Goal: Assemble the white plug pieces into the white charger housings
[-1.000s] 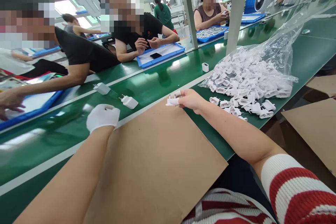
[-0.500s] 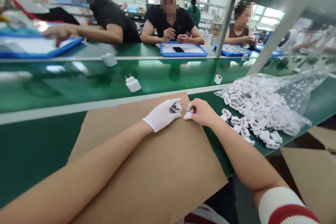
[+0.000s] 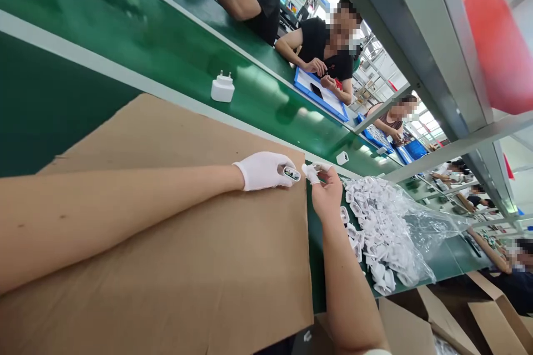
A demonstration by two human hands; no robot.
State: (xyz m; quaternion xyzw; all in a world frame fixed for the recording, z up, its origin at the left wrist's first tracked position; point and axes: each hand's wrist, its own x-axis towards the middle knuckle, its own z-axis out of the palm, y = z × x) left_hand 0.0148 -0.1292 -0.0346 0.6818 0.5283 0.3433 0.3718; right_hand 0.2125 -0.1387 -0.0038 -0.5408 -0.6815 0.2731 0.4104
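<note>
My left hand [image 3: 262, 171], in a white glove, is closed around a white charger housing [image 3: 292, 173]. Its open end faces right and shows dark and metallic parts inside. Just to the right, my right hand [image 3: 327, 187] has white coverings on its fingertips and pinches a small white plastic end piece [image 3: 307, 170], partly hidden by the fingers. A narrow gap separates the piece from the housing. Both hands are above the right edge of a cardboard sheet [image 3: 187, 244].
A heap of white plastic plug pieces [image 3: 377, 216] spills from a clear bag [image 3: 437, 227] at right. On the green conveyor [image 3: 166, 55] stand a white plug charger [image 3: 222, 87] and a white housing [image 3: 342, 157]. Co-workers sit across it. Cardboard boxes [image 3: 406, 321] are at lower right.
The view has tilted and swung, so the bench now slopes down to the right. My right hand has turned, fingers pointing more upward. Both hands keep their hold.
</note>
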